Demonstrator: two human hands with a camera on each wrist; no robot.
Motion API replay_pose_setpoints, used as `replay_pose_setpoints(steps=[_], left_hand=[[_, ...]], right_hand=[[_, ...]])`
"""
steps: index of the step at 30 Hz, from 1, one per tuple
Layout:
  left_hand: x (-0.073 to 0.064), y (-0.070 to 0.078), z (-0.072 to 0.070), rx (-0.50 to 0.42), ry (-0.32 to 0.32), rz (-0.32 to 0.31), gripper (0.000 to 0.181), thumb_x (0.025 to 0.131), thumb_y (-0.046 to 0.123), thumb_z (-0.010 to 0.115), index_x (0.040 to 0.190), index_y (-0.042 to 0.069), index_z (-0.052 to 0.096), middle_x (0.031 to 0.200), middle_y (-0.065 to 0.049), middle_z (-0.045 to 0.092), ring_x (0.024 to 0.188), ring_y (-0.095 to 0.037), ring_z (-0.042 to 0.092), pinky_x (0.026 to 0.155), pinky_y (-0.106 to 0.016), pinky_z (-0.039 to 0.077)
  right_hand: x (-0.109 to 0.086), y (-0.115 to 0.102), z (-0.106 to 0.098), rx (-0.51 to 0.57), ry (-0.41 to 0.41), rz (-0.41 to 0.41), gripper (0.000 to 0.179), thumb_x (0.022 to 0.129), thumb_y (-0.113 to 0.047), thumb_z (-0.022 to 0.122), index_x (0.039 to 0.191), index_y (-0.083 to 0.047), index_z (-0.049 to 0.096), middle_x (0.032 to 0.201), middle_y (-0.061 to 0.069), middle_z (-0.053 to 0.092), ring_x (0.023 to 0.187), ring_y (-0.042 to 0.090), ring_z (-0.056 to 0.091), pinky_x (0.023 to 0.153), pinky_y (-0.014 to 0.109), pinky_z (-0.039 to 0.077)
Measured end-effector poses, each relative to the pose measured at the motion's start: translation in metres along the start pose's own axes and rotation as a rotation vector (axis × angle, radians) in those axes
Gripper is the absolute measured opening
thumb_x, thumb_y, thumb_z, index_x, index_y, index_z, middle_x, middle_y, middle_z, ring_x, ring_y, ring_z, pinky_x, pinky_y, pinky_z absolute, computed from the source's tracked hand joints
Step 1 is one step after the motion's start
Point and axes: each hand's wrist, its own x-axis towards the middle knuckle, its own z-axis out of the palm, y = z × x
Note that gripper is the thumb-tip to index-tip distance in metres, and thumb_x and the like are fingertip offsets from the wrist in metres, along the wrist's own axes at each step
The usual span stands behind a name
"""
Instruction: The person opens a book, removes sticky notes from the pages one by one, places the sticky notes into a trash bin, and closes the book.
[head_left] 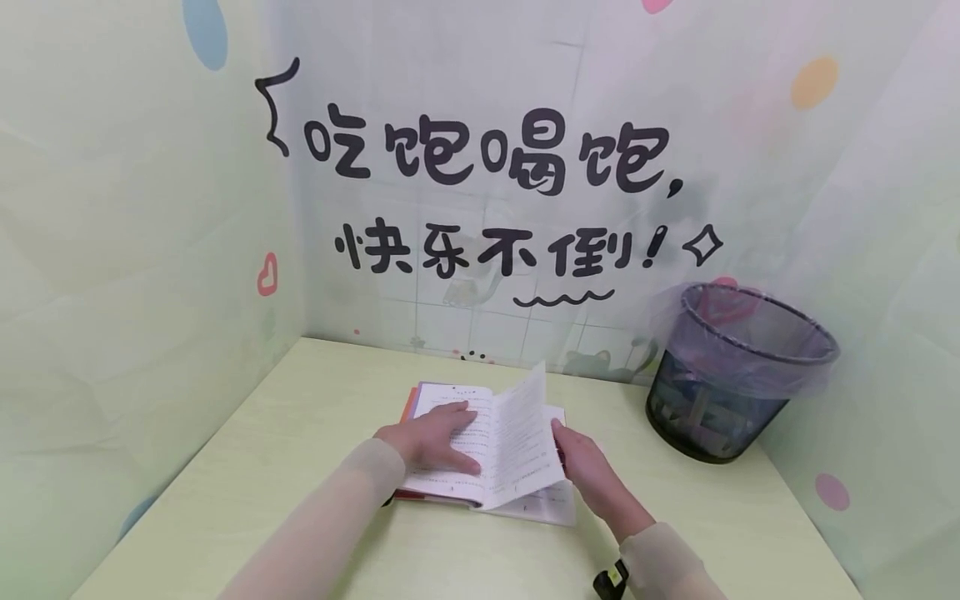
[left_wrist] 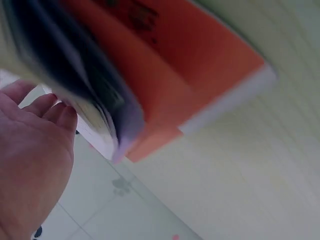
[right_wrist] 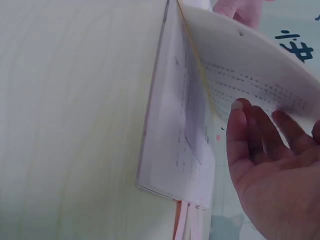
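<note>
An open book (head_left: 461, 433) with printed white pages lies on the table, its orange and purple cover edges showing at the left. Across the left page rests my left hand (head_left: 435, 437), fingers spread. One page (head_left: 525, 442) stands raised near the middle of the book. Behind its outer edge is my right hand (head_left: 592, 471); in the right wrist view its loosely bent fingers (right_wrist: 287, 132) lie against the printed back of that page. Orange cover flaps (left_wrist: 200, 65) show beside my left hand in the left wrist view. Pale ribbons (right_wrist: 187, 220) hang from the book's edge.
A black wastebasket (head_left: 720, 392) with a thin purple liner stands at the table's right rear. Pale sheeting with large dark lettering (head_left: 495, 158) covers the back wall. The light wooden table (head_left: 247, 475) extends around the book.
</note>
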Motion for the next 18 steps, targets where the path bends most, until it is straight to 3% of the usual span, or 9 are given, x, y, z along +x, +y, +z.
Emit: replay_pose_setpoints(steps=[4, 9, 13, 18], left_hand=[[-0.002, -0.019, -0.007, 0.015, 0.032, -0.015, 0.102, 0.088, 0.058, 0.088, 0.168, 0.013, 0.045, 0.181, -0.011, 0.032, 0.170, -0.034, 0.027, 0.138, -0.056, 0.026], [-0.010, -0.043, -0.013, -0.003, 0.045, -0.034, 0.100, 0.088, 0.052, 0.089, 0.166, 0.007, 0.047, 0.179, -0.016, 0.035, 0.168, -0.039, 0.030, 0.137, -0.058, 0.026], [-0.020, -0.053, -0.018, -0.051, 0.037, -0.090, 0.103, 0.085, 0.049, 0.094, 0.168, 0.010, 0.046, 0.178, -0.014, 0.038, 0.167, -0.041, 0.030, 0.137, -0.061, 0.026], [-0.024, -0.061, -0.022, -0.086, 0.033, -0.174, 0.110, 0.078, 0.050, 0.098, 0.170, 0.020, 0.044, 0.177, -0.008, 0.041, 0.166, -0.040, 0.032, 0.134, -0.067, 0.027]], right_hand=[[0.002, 0.005, 0.004, 0.017, -0.059, -0.018, 0.062, 0.121, -0.047, 0.032, 0.145, 0.002, 0.063, 0.122, 0.012, 0.073, 0.104, 0.016, 0.068, 0.089, 0.029, 0.058], [0.007, 0.008, 0.015, 0.032, -0.068, -0.059, 0.062, 0.121, -0.042, 0.034, 0.152, 0.006, 0.058, 0.134, 0.018, 0.073, 0.109, 0.015, 0.071, 0.094, 0.033, 0.062], [0.007, 0.009, 0.027, -0.058, -0.073, -0.091, 0.053, 0.119, -0.031, 0.042, 0.158, 0.003, 0.054, 0.142, 0.021, 0.071, 0.112, 0.021, 0.074, 0.097, 0.037, 0.062], [0.006, 0.006, 0.042, -0.254, -0.086, -0.146, 0.055, 0.114, -0.028, 0.055, 0.164, -0.005, 0.050, 0.158, 0.019, 0.062, 0.131, 0.030, 0.068, 0.114, 0.052, 0.055]])
